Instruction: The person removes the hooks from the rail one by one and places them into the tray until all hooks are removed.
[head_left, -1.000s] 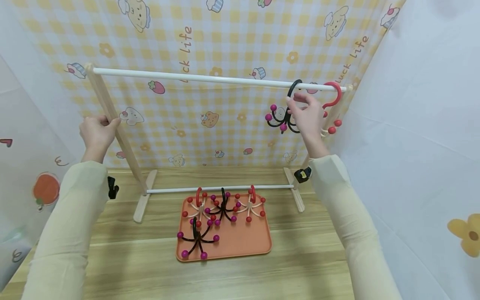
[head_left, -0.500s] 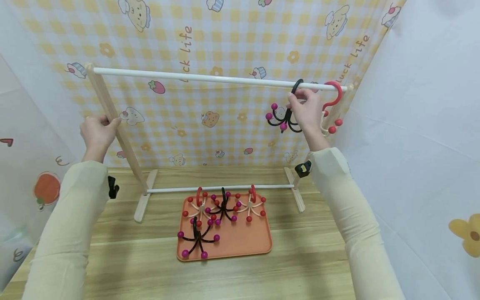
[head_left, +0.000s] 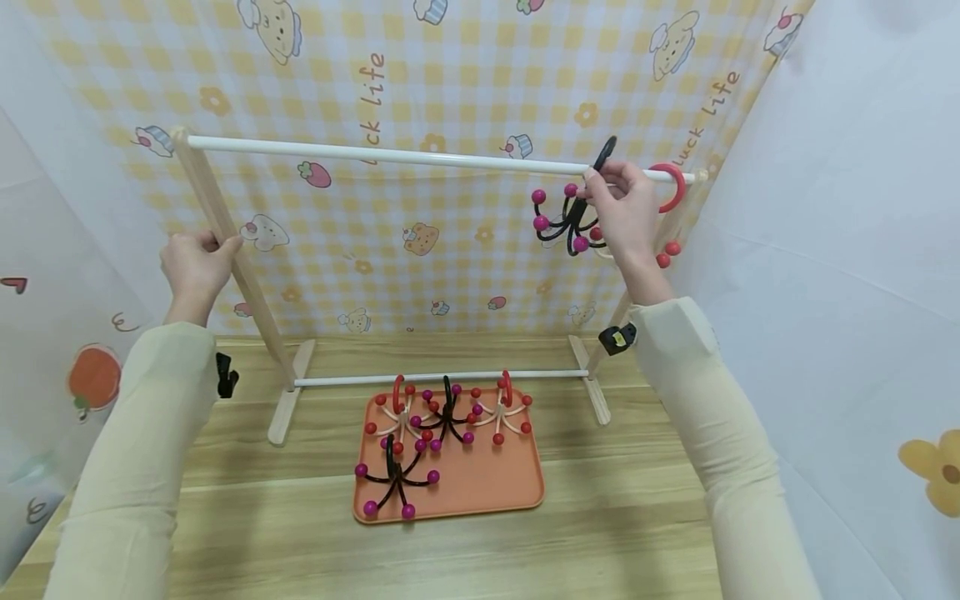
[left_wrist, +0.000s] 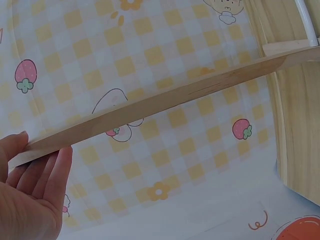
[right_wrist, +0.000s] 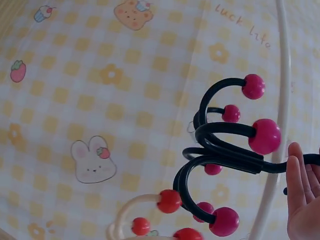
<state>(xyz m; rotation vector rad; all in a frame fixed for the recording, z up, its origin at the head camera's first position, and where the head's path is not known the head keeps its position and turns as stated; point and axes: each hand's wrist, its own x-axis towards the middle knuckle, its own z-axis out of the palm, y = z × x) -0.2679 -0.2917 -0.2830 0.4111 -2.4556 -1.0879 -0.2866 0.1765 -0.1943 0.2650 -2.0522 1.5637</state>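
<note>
My right hand [head_left: 624, 204] pinches a black claw-shaped hanger [head_left: 574, 217] with magenta ball tips by its neck, just below the hook. The hook's top stands above the white upper rod [head_left: 390, 156] and tilts to the right. In the right wrist view the neck of this black hanger [right_wrist: 276, 167] crosses in front of the rod. Close to it on the right, a cream hanger with a red hook [head_left: 678, 187] hangs on the rod, partly behind my hand. My left hand [head_left: 197, 265] grips the rack's wooden post [left_wrist: 150, 106] between thumb and fingers.
An orange tray [head_left: 487, 487] on the wooden table [head_left: 600, 533] bears two black hangers [head_left: 397, 473] and two cream hangers with red hooks [head_left: 500, 410]. Behind the tray runs the rack's lower white bar [head_left: 337, 381]. A checked cloth [head_left: 465, 92] hangs behind the rack.
My right hand has risen and shifted slightly right, lifting the black hanger so its hook, earlier over the rod, now stands higher and tilted. My left hand stays on the post.
</note>
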